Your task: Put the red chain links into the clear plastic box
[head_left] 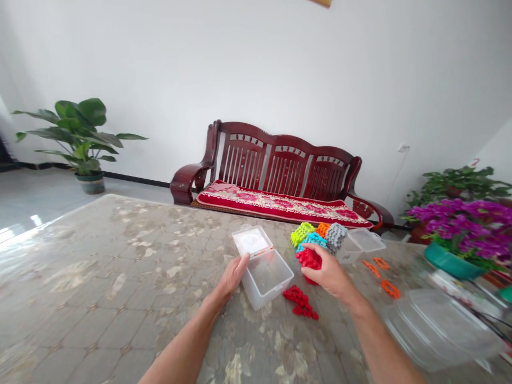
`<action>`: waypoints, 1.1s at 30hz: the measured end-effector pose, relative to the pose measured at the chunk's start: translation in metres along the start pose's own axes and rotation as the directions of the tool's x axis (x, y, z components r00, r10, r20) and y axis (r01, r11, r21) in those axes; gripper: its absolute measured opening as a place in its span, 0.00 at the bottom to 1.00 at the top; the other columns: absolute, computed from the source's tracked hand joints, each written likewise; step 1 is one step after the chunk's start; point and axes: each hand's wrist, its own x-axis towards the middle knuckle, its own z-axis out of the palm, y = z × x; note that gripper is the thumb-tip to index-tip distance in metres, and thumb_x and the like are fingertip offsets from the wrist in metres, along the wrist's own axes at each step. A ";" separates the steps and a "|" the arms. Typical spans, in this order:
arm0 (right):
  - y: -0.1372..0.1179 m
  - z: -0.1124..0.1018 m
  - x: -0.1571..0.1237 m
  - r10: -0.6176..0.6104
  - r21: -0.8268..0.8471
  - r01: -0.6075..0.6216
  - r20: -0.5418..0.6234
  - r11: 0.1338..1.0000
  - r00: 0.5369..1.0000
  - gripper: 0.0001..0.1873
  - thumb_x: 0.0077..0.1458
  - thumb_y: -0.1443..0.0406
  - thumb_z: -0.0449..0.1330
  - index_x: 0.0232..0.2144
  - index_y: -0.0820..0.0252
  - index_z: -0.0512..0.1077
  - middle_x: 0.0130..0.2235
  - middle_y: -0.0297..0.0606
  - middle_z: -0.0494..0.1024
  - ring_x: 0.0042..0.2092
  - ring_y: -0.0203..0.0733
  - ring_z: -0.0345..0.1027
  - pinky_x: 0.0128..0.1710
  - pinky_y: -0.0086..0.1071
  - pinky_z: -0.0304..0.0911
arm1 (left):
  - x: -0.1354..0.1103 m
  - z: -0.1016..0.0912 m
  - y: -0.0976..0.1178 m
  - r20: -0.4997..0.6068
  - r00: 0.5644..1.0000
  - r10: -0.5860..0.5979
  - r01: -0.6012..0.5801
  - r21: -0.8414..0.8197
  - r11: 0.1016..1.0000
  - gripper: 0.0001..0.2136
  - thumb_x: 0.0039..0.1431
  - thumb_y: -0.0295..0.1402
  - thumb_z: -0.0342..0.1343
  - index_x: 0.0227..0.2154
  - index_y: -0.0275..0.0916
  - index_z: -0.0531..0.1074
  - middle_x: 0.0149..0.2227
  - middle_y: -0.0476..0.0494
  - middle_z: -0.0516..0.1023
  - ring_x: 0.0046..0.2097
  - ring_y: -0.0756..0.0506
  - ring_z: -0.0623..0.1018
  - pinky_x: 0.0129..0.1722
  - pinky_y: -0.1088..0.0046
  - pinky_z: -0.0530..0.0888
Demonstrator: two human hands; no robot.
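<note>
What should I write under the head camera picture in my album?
Left hand on an open clear box, right hand on red pieces.

The nearer box (pixel 269 297) stands on the table (pixel 140 266), left of the piled pieces (pixel 308 241); behind is the sofa (pixel 285 165), far right the flowerpot (pixel 452 261).

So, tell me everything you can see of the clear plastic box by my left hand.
The box is small, roughly square and see-through, of what looks like thin, slightly cloudy plastic. Its attached lid is folded back on the far side, with a whitish patch on it and a bit of orange near the joint. It sits on the patterned tablecloth, opening upward. Your left hand grips its left side near the lid. Loose red pieces lie just to its right.
</note>
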 end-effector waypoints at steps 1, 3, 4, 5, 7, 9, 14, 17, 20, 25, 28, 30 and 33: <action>-0.014 0.004 0.000 -0.024 0.040 0.022 0.053 0.999 0.998 0.31 0.43 0.63 0.63 0.53 0.58 0.70 0.49 0.39 0.77 0.49 0.47 0.72 0.54 0.41 0.64 | 0.000 0.000 -0.001 0.012 1.000 0.009 -0.009 -0.011 1.000 0.32 0.64 0.54 0.40 0.45 0.30 0.79 0.47 0.36 0.82 0.52 0.34 0.77 0.55 0.61 0.70; -0.038 0.015 0.002 -0.087 0.085 0.075 0.155 0.994 0.984 0.32 0.42 0.66 0.63 0.53 0.57 0.71 0.50 0.39 0.77 0.50 0.46 0.71 0.55 0.40 0.63 | 0.001 0.001 -0.003 0.040 0.999 0.024 -0.022 -0.035 0.999 0.32 0.65 0.54 0.40 0.45 0.31 0.79 0.48 0.36 0.82 0.51 0.35 0.77 0.55 0.62 0.71; -0.047 0.022 0.003 -0.120 0.093 0.103 0.203 0.990 0.972 0.32 0.41 0.67 0.63 0.53 0.57 0.71 0.51 0.39 0.77 0.50 0.46 0.70 0.55 0.39 0.63 | 0.001 0.001 -0.004 0.047 0.999 0.026 -0.024 -0.039 0.999 0.32 0.65 0.54 0.40 0.45 0.31 0.79 0.47 0.37 0.82 0.50 0.36 0.78 0.54 0.62 0.71; -0.054 0.029 0.006 -0.152 0.096 0.132 0.247 0.987 0.957 0.32 0.41 0.68 0.63 0.53 0.57 0.71 0.51 0.39 0.77 0.51 0.46 0.70 0.56 0.39 0.62 | 0.001 0.002 -0.006 0.048 0.999 0.025 -0.023 -0.034 0.999 0.32 0.65 0.54 0.40 0.44 0.31 0.79 0.45 0.37 0.83 0.48 0.36 0.78 0.52 0.62 0.72; -0.061 0.044 0.012 -0.214 0.095 0.193 0.333 0.977 0.919 0.33 0.39 0.70 0.63 0.52 0.57 0.72 0.51 0.39 0.76 0.52 0.47 0.69 0.57 0.39 0.61 | 0.002 0.002 -0.009 0.030 0.999 0.023 -0.023 0.001 1.000 0.32 0.65 0.54 0.39 0.40 0.31 0.79 0.41 0.38 0.83 0.44 0.37 0.79 0.48 0.63 0.73; -0.061 0.058 0.018 -0.253 0.092 0.237 0.415 0.967 0.874 0.33 0.37 0.72 0.64 0.51 0.58 0.73 0.52 0.41 0.76 0.53 0.48 0.68 0.58 0.40 0.60 | 0.003 0.002 -0.010 0.003 0.999 0.033 -0.033 0.046 0.998 0.31 0.65 0.54 0.39 0.37 0.32 0.79 0.39 0.38 0.83 0.42 0.38 0.78 0.46 0.64 0.73; -0.052 0.076 0.026 -0.236 0.094 0.222 0.560 0.970 0.794 0.35 0.36 0.70 0.67 0.51 0.57 0.74 0.55 0.41 0.75 0.57 0.52 0.66 0.60 0.42 0.58 | 0.002 0.003 -0.007 0.002 0.998 0.060 -0.060 0.062 0.996 0.29 0.65 0.52 0.39 0.33 0.33 0.78 0.40 0.38 0.83 0.45 0.38 0.78 0.49 0.65 0.72; -0.049 0.077 0.027 -0.241 0.118 0.212 0.575 0.970 0.782 0.34 0.37 0.69 0.67 0.52 0.55 0.74 0.54 0.39 0.76 0.57 0.51 0.67 0.60 0.42 0.58 | 0.002 0.004 -0.005 -0.001 0.999 0.047 -0.046 0.057 0.997 0.28 0.65 0.52 0.40 0.32 0.34 0.78 0.41 0.39 0.83 0.46 0.38 0.77 0.50 0.65 0.71; -0.047 0.075 0.028 -0.251 0.137 0.211 0.591 0.968 0.767 0.34 0.38 0.67 0.68 0.52 0.55 0.74 0.53 0.39 0.77 0.56 0.50 0.68 0.60 0.42 0.58 | 0.001 0.003 -0.004 -0.011 0.999 0.035 -0.034 0.066 0.997 0.29 0.64 0.52 0.40 0.32 0.34 0.78 0.40 0.39 0.83 0.46 0.38 0.78 0.51 0.64 0.72; -0.047 0.068 0.032 -0.244 0.075 0.243 0.543 0.967 0.803 0.35 0.38 0.69 0.67 0.54 0.55 0.73 0.57 0.41 0.74 0.57 0.50 0.66 0.60 0.43 0.58 | 0.002 0.003 -0.005 0.005 0.999 0.041 -0.041 0.062 0.997 0.30 0.64 0.53 0.39 0.32 0.33 0.79 0.39 0.39 0.83 0.45 0.37 0.78 0.50 0.64 0.72; -0.048 0.063 0.031 -0.245 0.000 0.291 0.540 0.957 0.805 0.35 0.39 0.70 0.67 0.54 0.57 0.72 0.57 0.43 0.73 0.58 0.51 0.65 0.61 0.44 0.57 | 0.002 0.003 -0.007 0.008 0.999 0.051 -0.052 0.066 0.996 0.30 0.65 0.53 0.39 0.33 0.33 0.78 0.40 0.39 0.83 0.45 0.37 0.78 0.49 0.65 0.72; -0.048 0.061 0.031 -0.239 -0.032 0.308 0.556 0.951 0.796 0.34 0.39 0.70 0.67 0.53 0.58 0.73 0.58 0.44 0.72 0.59 0.52 0.64 0.61 0.44 0.57 | 0.002 0.003 -0.007 0.006 0.999 0.050 -0.050 0.082 0.995 0.31 0.65 0.53 0.38 0.33 0.33 0.78 0.40 0.39 0.83 0.44 0.38 0.78 0.48 0.65 0.72; -0.047 0.060 0.031 -0.227 -0.058 0.314 0.572 0.948 0.788 0.33 0.40 0.69 0.68 0.52 0.58 0.73 0.57 0.44 0.73 0.59 0.52 0.64 0.60 0.43 0.58 | 0.002 0.003 -0.006 0.006 0.999 0.046 -0.046 0.092 0.995 0.30 0.65 0.53 0.38 0.32 0.33 0.78 0.41 0.38 0.83 0.43 0.38 0.77 0.47 0.66 0.72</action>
